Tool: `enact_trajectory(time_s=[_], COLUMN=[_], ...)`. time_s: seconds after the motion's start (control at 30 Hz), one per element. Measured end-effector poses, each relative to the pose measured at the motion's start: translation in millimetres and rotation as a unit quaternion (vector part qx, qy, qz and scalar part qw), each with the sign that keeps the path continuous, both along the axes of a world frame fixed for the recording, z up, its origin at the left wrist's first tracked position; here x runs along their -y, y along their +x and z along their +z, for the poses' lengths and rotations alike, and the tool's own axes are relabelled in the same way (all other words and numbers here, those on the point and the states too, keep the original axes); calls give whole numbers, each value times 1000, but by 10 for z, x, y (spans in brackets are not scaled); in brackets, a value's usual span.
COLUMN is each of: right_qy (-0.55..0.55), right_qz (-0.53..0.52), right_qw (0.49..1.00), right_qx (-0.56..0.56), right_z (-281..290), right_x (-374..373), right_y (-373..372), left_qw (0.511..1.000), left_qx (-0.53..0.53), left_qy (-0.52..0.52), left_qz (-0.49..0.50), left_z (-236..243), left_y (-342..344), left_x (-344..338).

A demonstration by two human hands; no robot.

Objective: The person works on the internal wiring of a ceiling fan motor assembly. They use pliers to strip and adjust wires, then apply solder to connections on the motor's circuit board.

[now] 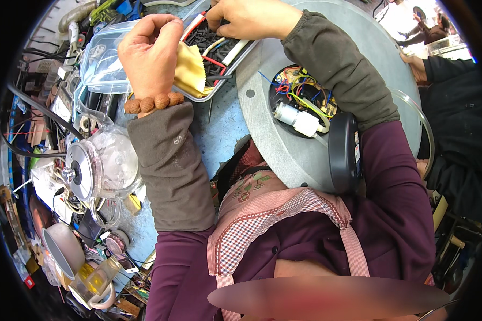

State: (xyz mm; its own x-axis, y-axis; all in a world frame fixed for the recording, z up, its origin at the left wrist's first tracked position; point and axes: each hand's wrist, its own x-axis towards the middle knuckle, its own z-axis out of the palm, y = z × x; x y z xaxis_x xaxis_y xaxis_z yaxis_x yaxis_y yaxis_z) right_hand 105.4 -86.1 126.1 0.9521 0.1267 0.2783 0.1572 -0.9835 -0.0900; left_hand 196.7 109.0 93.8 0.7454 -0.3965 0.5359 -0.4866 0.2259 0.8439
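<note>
My left hand (150,59) is closed above the edge of a plastic parts tray (235,61), beside a crinkled yellow sheet (191,69); what its fingertips hold is unclear. My right hand (243,18) reaches into the tray with bent fingers among short black pieces (209,40) and red and white strips; its fingertips are partly hidden. An open clear lid (104,59) lies left of the tray. Below my right forearm, a round grey metal base (265,131) has an opening with coloured wires (294,85), a white motor-like part (300,120) and a black housing (344,152).
A glass kettle (112,160), a grey bowl (63,250), a jug (99,281) and cluttered tools and cables crowd the left side of the blue table (206,134). A co-worker in dark sleeves (447,107) is at the right, one hand (415,67) at the base's edge beside a clear tube.
</note>
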Motion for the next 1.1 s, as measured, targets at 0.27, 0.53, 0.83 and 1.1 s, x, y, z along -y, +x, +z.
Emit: enact_trajectory(time_s=[0.27,0.53,0.83,1.1], right_qy=[-13,-22,-47,40], right_qz=[-20,59,-25,8], right_qw=[983,980,979,971], right_qx=[184,188,198,234], right_z=[-199,-188,-243,-181], right_x=[69,41,36,91], right_y=[78,-4,58,128], left_qw=[1000,1000,1000,1000], left_qx=[16,17,12,19], left_qy=[-12,-18,-26,-18], left_qz=[3,3,-3,3], left_z=[15,11,-3,-21], left_y=[-7,-8,1,31], left_x=[17,8,9,7])
